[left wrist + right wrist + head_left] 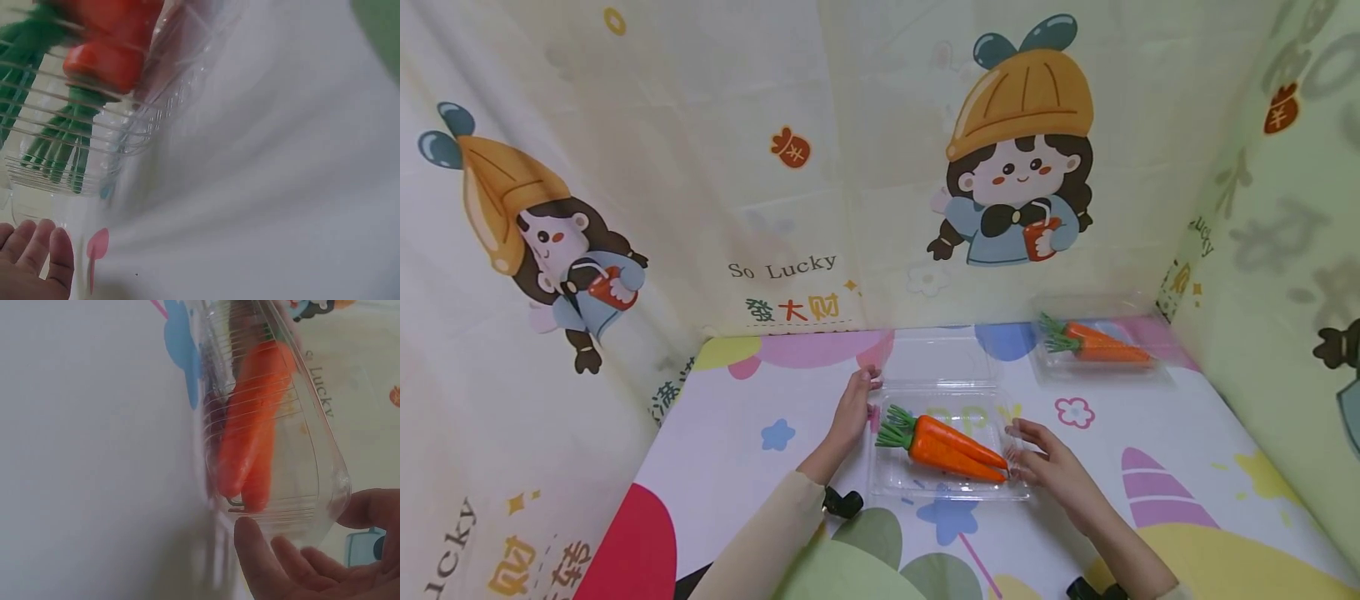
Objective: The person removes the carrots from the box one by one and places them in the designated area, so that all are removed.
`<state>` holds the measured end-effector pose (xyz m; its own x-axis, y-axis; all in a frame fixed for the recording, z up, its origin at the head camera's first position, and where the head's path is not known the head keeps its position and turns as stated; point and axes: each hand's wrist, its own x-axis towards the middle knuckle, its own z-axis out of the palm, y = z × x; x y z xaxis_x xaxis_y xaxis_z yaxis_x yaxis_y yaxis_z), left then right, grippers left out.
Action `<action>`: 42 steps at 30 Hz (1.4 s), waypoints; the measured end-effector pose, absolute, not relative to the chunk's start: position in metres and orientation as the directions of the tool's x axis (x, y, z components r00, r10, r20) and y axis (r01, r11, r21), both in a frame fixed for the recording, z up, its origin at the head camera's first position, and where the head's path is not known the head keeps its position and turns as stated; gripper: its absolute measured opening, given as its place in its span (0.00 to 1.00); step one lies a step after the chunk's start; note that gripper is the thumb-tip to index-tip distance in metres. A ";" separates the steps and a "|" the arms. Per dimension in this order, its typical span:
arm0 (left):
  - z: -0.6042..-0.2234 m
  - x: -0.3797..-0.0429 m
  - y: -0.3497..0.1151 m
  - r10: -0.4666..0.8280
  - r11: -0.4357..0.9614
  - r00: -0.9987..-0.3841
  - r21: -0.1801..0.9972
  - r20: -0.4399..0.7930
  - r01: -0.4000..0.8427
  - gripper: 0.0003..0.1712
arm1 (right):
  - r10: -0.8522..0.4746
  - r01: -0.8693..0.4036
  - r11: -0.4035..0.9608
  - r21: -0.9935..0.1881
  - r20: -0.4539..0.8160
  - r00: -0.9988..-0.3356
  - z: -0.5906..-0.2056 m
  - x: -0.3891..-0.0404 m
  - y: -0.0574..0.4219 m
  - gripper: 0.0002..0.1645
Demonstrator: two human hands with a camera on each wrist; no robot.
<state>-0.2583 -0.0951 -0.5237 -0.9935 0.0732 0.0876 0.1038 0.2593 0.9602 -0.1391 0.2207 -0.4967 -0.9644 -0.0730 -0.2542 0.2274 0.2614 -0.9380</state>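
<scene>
Two orange carrots [958, 446] with green tops lie in a clear plastic clamshell box [940, 492], their tips toward the right. Its lid [940, 358] is folded back, away from the person. At the box's back left corner, by the hinge, is my left hand [852, 408], its fingers extended and holding nothing. My right hand [1060, 471] holds the box's right end. In the right wrist view, its upper finger [369, 506] lies at the rim, and lower fingers touch the end wall below the carrot tips.
A second clear box [1097, 367] with carrots in it stands at the back right, by the wall cloth. A patterned cloth [730, 467] covers the table. Printed curtains [865, 208] enclose the back and both sides.
</scene>
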 end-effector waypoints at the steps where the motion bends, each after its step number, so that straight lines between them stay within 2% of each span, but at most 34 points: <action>1: -0.523 -0.257 -0.095 0.073 0.253 -0.994 0.963 0.078 0.094 0.30 | -0.071 0.219 0.265 -0.939 -0.245 -0.967 -0.496 -0.139 0.221 0.40; 5: -0.521 -0.251 -0.095 0.081 0.240 -0.995 0.968 0.051 0.069 0.28 | -0.051 0.137 0.356 -0.924 -0.166 -0.985 -0.492 -0.138 0.221 0.39; 12: -0.518 -0.240 -0.099 0.097 0.198 -0.995 0.980 0.006 0.025 0.26 | -0.021 -0.025 0.525 -0.851 0.016 -1.000 -0.481 -0.137 0.219 0.30; 18: -0.514 -0.224 -0.106 0.170 0.141 -0.983 0.989 -0.063 -0.039 0.27 | -0.040 -0.166 0.593 -0.788 0.178 -0.983 -0.475 -0.134 0.211 0.23; 23: -0.511 -0.210 -0.111 0.160 0.107 -0.981 0.989 -0.113 -0.097 0.28 | -0.072 -0.232 0.615 -0.754 0.240 -0.968 -0.472 -0.134 0.198 0.20; 31: -0.505 -0.190 -0.115 0.144 -0.011 -0.964 0.974 -0.222 -0.226 0.31 | -0.163 -0.256 0.640 -0.725 0.197 -0.967 -0.466 -0.136 0.177 0.17; 37: -0.500 -0.178 -0.117 0.174 -0.013 -0.952 0.967 -0.250 -0.256 0.34 | -0.198 -0.176 0.658 -0.732 0.057 -0.978 -0.469 -0.138 0.167 0.19; 42: -0.500 -0.175 -0.118 0.194 -0.023 -0.949 0.967 -0.246 -0.256 0.35 | -0.218 -0.179 0.690 -0.701 0.034 -0.975 -0.476 -0.139 0.161 0.21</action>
<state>-0.1750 -0.1183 -0.5001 -0.9495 0.1943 -0.2465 -0.2556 -0.0229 0.9665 -0.1387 0.1614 -0.4761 -0.9754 -0.2179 0.0340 -0.1787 0.6903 -0.7011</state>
